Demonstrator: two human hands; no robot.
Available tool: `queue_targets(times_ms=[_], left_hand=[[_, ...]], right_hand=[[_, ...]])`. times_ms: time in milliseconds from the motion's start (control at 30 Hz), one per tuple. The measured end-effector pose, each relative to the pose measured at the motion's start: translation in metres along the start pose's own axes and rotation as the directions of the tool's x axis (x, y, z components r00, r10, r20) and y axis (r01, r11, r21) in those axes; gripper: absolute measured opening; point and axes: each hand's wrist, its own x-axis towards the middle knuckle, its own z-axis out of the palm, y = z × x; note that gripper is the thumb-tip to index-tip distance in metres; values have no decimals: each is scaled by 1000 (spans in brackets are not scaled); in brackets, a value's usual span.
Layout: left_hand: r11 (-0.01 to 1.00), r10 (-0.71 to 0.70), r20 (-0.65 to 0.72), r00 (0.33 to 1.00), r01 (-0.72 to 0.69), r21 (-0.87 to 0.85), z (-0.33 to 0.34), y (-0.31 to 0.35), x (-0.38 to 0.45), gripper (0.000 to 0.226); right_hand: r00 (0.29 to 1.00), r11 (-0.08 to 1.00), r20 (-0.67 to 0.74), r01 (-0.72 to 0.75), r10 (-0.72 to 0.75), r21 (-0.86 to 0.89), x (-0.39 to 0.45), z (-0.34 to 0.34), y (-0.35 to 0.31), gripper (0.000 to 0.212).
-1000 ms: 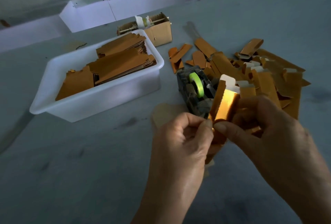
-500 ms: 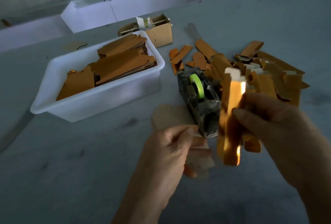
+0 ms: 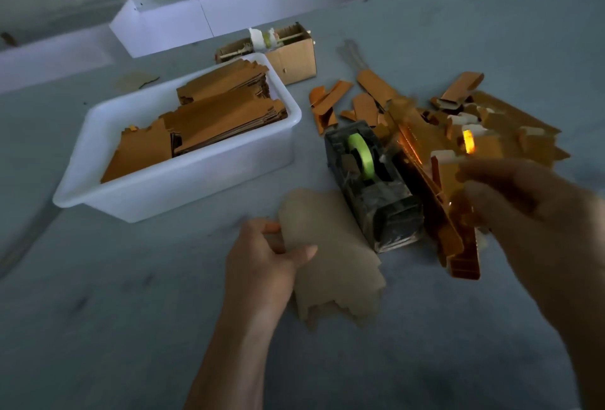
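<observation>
My left hand (image 3: 262, 259) grips the left edge of a pale flat cardboard blank (image 3: 330, 255) lying on the grey table, thumb on top. My right hand (image 3: 530, 213), blurred, holds a long shiny gold carton (image 3: 455, 229) beside the right side of a black tape dispenser (image 3: 373, 187) with a green tape roll (image 3: 361, 156). The carton's lower end hangs just above the table. Behind the dispenser lies a heap of folded gold cartons (image 3: 484, 121).
A white plastic tub (image 3: 183, 177) at the left holds stacks of flat gold blanks (image 3: 212, 115). A small brown cardboard box (image 3: 294, 52) stands behind it. White ledges (image 3: 196, 23) run along the back. Bare grey table lies in front of me.
My hands have parted. The left one dropped onto the flat pale blank on the table. The right one carried the gold carton to the right of the dispenser.
</observation>
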Motion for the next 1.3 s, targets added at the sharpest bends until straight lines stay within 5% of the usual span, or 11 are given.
queue_targets(times_ms=[267, 433, 567, 667, 933, 1133, 1300], left_hand=[[990, 106, -31, 994, -108, -95, -27, -4, -4, 13], [917, 136, 223, 965, -38, -398, -49, 18, -26, 25], [869, 164, 337, 927, 26, -494, -46, 24, -37, 27], [827, 182, 405, 896, 83, -556, -34, 26, -45, 26], [862, 181, 327, 927, 11, -506, -14, 26, -49, 32], [881, 208, 263, 942, -64, -469, -9, 26, -50, 27], [919, 244, 141, 959, -182, -349, 1, 28, -53, 20]], right_hand=[[993, 988, 110, 28, -46, 153, -14, 4, -18, 12], [980, 977, 199, -17, -27, 214, -31, 16, -36, 18], [905, 951, 421, -180, 61, 251, -39, 25, -46, 47], [856, 830, 497, -377, 143, 410, -41, 33, -43, 37], [848, 715, 497, -463, 184, 524, -43, 43, -28, 39], [895, 813, 417, -356, 155, 461, -42, 40, -25, 24], [978, 974, 198, -108, 69, 197, -49, 39, -32, 11]])
